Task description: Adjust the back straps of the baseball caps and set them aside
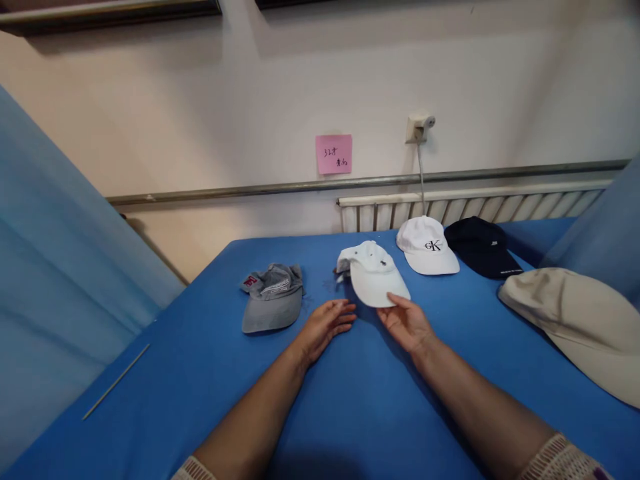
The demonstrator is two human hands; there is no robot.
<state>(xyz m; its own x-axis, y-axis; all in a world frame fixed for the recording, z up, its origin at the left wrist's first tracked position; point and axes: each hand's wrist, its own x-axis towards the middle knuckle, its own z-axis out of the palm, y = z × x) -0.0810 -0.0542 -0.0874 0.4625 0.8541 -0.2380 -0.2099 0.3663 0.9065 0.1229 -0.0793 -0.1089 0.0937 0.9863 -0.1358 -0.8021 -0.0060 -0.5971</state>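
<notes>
My right hand [406,325] pinches the brim of a pale, almost white baseball cap [373,273] between thumb and fingers. The cap's brim points toward me and a small dark emblem marks its front. Just left of that brim, my left hand [327,327] is open with its fingers apart, holding nothing. A grey baseball cap [273,297] with a red patch and white lettering lies to the left of my left hand. Behind the held cap, to the right, sits a white cap [427,245] with black letters on its front.
A black cap [477,247] and a large beige cap [580,313] lie on the blue-covered table [350,413] at right. A thin stick [116,382] rests near its left edge. Blue curtains [55,267] flank it; a radiator [530,205] and metal rail [280,189] run behind.
</notes>
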